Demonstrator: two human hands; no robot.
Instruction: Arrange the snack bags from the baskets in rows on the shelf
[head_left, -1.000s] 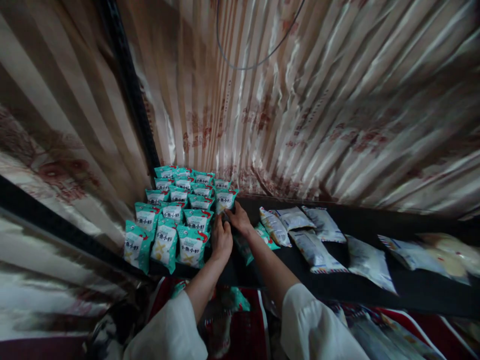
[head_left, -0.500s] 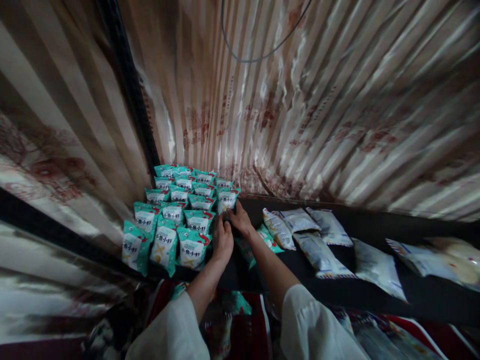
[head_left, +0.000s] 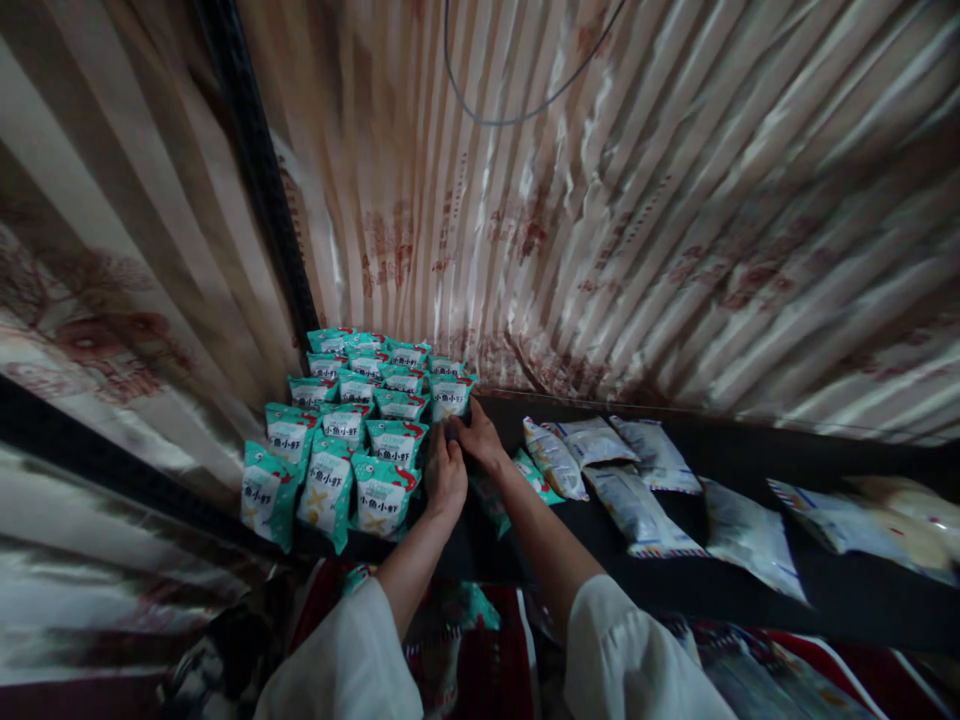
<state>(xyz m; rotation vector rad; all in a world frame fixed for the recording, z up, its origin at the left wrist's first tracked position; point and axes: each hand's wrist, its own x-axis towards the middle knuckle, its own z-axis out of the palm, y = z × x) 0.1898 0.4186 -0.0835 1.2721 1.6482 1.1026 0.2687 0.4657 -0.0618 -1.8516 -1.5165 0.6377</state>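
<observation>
A teal-and-white snack bag (head_left: pixel 451 394) stands upright at the front of the rightmost column of matching snack bags. My right hand (head_left: pixel 478 436) is closed on the lower right side of this bag, thumb and fingers against it. From the lower left, my left hand (head_left: pixel 445 474) presses its closed fingers to the same bag, and part of the bag's bottom is hidden behind both hands. Several like bags, such as the front snack bag (head_left: pixel 384 495), stand in rows just left of my left hand. Another teal bag (head_left: pixel 531 476) lies flat beside my right forearm.
White-and-blue bags (head_left: pixel 637 510) lie scattered on the black shelf (head_left: pixel 847 590) to the right. Striped curtain fabric (head_left: pixel 540 230) hangs behind and at the left, with a dark metal post (head_left: pixel 259 160) in the corner. More bags (head_left: pixel 757 670) lie lower, in front.
The hands and the bag stay nearly in place; the bag and fingertips shift very slightly left, as does the whole view.
</observation>
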